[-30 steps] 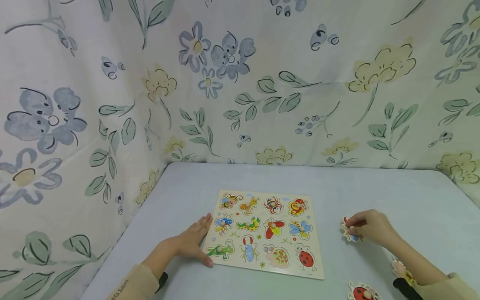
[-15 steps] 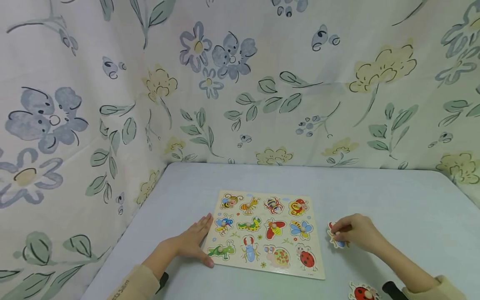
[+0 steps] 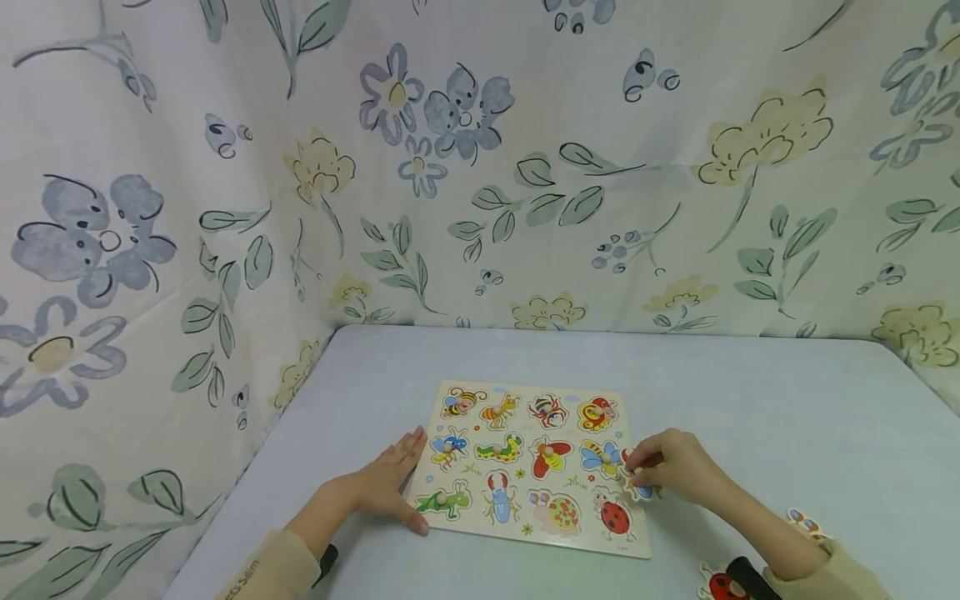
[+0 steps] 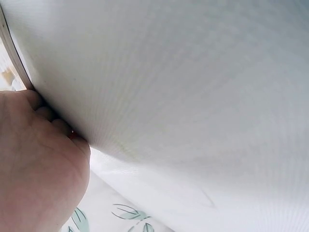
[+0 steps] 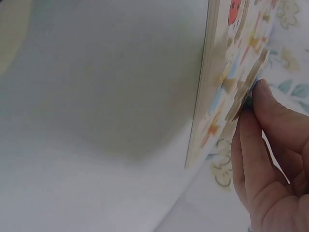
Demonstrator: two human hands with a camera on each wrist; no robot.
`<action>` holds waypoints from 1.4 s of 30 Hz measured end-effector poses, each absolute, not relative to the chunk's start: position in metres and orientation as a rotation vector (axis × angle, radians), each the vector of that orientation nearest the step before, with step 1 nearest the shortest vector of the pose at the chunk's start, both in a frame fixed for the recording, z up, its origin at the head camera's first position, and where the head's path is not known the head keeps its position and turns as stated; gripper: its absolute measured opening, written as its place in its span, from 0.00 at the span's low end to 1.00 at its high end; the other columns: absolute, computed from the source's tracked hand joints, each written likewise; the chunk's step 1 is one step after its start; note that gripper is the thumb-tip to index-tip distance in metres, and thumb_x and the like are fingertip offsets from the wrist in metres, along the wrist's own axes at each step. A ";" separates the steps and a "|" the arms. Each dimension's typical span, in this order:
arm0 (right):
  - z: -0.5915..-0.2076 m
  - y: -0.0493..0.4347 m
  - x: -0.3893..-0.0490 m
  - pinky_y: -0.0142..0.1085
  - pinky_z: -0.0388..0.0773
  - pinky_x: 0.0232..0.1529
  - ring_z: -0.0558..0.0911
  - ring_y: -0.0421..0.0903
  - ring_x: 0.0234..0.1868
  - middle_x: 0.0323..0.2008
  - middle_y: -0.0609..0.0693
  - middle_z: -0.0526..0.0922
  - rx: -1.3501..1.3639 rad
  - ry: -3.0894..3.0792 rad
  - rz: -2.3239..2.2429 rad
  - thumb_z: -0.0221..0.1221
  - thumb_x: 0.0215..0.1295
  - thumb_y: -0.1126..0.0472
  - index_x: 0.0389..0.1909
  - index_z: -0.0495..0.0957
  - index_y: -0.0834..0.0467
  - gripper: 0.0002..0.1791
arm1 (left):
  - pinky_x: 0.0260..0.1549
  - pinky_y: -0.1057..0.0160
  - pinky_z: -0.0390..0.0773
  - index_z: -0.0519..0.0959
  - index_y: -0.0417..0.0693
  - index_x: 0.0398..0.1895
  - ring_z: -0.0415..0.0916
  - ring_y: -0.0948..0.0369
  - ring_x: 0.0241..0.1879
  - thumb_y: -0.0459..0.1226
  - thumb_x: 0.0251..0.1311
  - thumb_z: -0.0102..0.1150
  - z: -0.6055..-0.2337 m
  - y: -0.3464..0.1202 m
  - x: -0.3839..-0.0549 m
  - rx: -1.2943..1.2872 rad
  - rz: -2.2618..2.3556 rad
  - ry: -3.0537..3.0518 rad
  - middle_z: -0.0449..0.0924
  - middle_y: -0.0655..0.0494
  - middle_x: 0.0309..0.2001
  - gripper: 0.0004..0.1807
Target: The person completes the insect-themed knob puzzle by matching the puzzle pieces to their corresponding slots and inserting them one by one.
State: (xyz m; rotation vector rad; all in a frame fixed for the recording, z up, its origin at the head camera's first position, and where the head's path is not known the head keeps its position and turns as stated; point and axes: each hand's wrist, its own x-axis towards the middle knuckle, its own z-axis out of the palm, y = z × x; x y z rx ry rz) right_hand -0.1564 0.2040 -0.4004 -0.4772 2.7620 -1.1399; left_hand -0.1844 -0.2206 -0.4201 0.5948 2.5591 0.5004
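Observation:
A wooden peg puzzle board (image 3: 517, 533) printed with insects lies flat on the table; several pictures on it bear small round knobs. My left hand (image 3: 386, 483) rests at its left edge, fingers stretched and thumb at the near corner. In the left wrist view the same hand (image 4: 38, 159) touches the board's edge. My right hand (image 3: 678, 467) pinches a red and blue beetle puzzle piece (image 3: 640, 490) at the board's right edge. The right wrist view shows this piece (image 5: 248, 84) tilted above the board's surface, between thumb and fingers.
A ladybird puzzle piece (image 3: 723, 585) lies on the white table (image 3: 787, 400) at the near right, partly hidden by a black wrist strap (image 3: 750, 577). Another piece (image 3: 804, 522) shows beyond the right forearm. Floral cloth (image 3: 525, 250) hangs behind and at the left.
My right hand has carried the beetle puzzle piece leftward from the open table to the board's right edge. My left hand and the board have stayed in place.

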 end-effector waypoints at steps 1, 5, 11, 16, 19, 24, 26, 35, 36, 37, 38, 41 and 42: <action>-0.401 0.202 -0.156 0.29 0.74 0.22 0.73 0.39 0.24 0.27 0.47 0.83 -0.485 2.759 -1.140 0.70 0.49 0.72 0.25 0.85 0.61 0.05 | 0.72 0.45 0.42 0.39 0.31 0.75 0.33 0.44 0.75 0.57 0.38 0.76 -0.420 -0.221 -0.184 0.595 0.500 2.559 0.33 0.38 0.77 0.73; -0.401 0.193 -0.157 0.29 0.73 0.22 0.73 0.40 0.24 0.26 0.46 0.82 -0.497 2.738 -1.137 0.70 0.49 0.72 0.25 0.84 0.60 0.05 | 0.72 0.45 0.43 0.39 0.31 0.75 0.34 0.44 0.75 0.57 0.38 0.76 -0.419 -0.220 -0.183 0.591 0.492 2.560 0.33 0.38 0.77 0.72; -0.401 0.185 -0.158 0.28 0.74 0.22 0.73 0.38 0.24 0.26 0.45 0.82 -0.557 2.714 -1.151 0.70 0.49 0.72 0.25 0.84 0.60 0.05 | 0.72 0.45 0.43 0.39 0.31 0.75 0.34 0.43 0.75 0.57 0.38 0.76 -0.416 -0.219 -0.182 0.586 0.484 2.562 0.34 0.37 0.77 0.72; -0.401 0.177 -0.156 0.28 0.75 0.22 0.74 0.37 0.24 0.25 0.44 0.82 -0.572 2.674 -1.170 0.70 0.49 0.71 0.25 0.84 0.60 0.05 | 0.72 0.46 0.43 0.39 0.31 0.75 0.34 0.44 0.75 0.57 0.38 0.76 -0.416 -0.218 -0.182 0.576 0.472 2.562 0.34 0.38 0.77 0.72; -0.400 0.172 -0.155 0.28 0.75 0.22 0.74 0.38 0.24 0.25 0.44 0.82 -0.568 2.646 -1.178 0.71 0.49 0.71 0.25 0.84 0.60 0.05 | 0.72 0.46 0.43 0.39 0.32 0.75 0.34 0.44 0.75 0.57 0.38 0.76 -0.416 -0.218 -0.182 0.572 0.472 2.561 0.34 0.38 0.77 0.72; -0.399 0.166 -0.154 0.28 0.75 0.22 0.74 0.38 0.24 0.25 0.43 0.82 -0.586 2.631 -1.166 0.71 0.49 0.70 0.25 0.85 0.60 0.05 | 0.72 0.46 0.43 0.39 0.32 0.75 0.34 0.45 0.75 0.57 0.37 0.77 -0.417 -0.218 -0.183 0.566 0.474 2.564 0.34 0.39 0.77 0.73; -0.399 0.164 -0.154 0.28 0.75 0.23 0.73 0.39 0.25 0.25 0.43 0.81 -0.586 2.640 -1.157 0.71 0.49 0.70 0.25 0.84 0.59 0.05 | 0.72 0.47 0.43 0.38 0.33 0.76 0.34 0.45 0.75 0.57 0.37 0.77 -0.418 -0.218 -0.183 0.561 0.472 2.565 0.33 0.39 0.77 0.73; -0.400 0.149 -0.151 0.28 0.75 0.23 0.73 0.39 0.25 0.23 0.42 0.80 -0.598 2.640 -1.155 0.72 0.47 0.70 0.23 0.84 0.58 0.06 | 0.72 0.47 0.43 0.38 0.33 0.76 0.33 0.46 0.76 0.57 0.37 0.77 -0.420 -0.219 -0.183 0.559 0.472 2.564 0.33 0.40 0.77 0.73; -0.400 0.146 -0.151 0.28 0.75 0.24 0.73 0.39 0.25 0.23 0.42 0.80 -0.609 2.638 -1.154 0.72 0.47 0.70 0.22 0.84 0.58 0.06 | 0.72 0.47 0.43 0.38 0.33 0.76 0.33 0.46 0.76 0.57 0.37 0.77 -0.420 -0.219 -0.184 0.558 0.473 2.563 0.33 0.40 0.77 0.73; -0.400 0.144 -0.151 0.29 0.75 0.24 0.73 0.38 0.25 0.22 0.41 0.80 -0.622 2.638 -1.153 0.72 0.47 0.70 0.22 0.84 0.58 0.06 | 0.72 0.47 0.42 0.38 0.33 0.76 0.33 0.46 0.76 0.58 0.37 0.77 -0.420 -0.219 -0.184 0.558 0.469 2.562 0.33 0.40 0.77 0.73; -0.399 0.141 -0.151 0.29 0.75 0.24 0.73 0.38 0.24 0.22 0.41 0.80 -0.639 2.640 -1.151 0.72 0.47 0.70 0.22 0.84 0.58 0.06 | 0.72 0.47 0.42 0.38 0.33 0.76 0.33 0.46 0.76 0.58 0.37 0.77 -0.420 -0.219 -0.184 0.556 0.468 2.561 0.33 0.40 0.77 0.74; -0.398 0.132 -0.152 0.28 0.75 0.23 0.73 0.35 0.23 0.22 0.40 0.80 -0.681 2.642 -1.144 0.73 0.46 0.69 0.21 0.84 0.57 0.07 | 0.72 0.47 0.42 0.38 0.33 0.76 0.33 0.46 0.76 0.58 0.37 0.76 -0.420 -0.219 -0.185 0.558 0.464 2.560 0.33 0.40 0.77 0.74; -0.397 0.129 -0.152 0.29 0.74 0.24 0.73 0.35 0.23 0.22 0.40 0.80 -0.692 2.640 -1.143 0.73 0.46 0.69 0.21 0.84 0.57 0.07 | 0.72 0.46 0.42 0.38 0.33 0.76 0.33 0.46 0.76 0.58 0.37 0.76 -0.420 -0.218 -0.185 0.562 0.464 2.559 0.33 0.40 0.77 0.73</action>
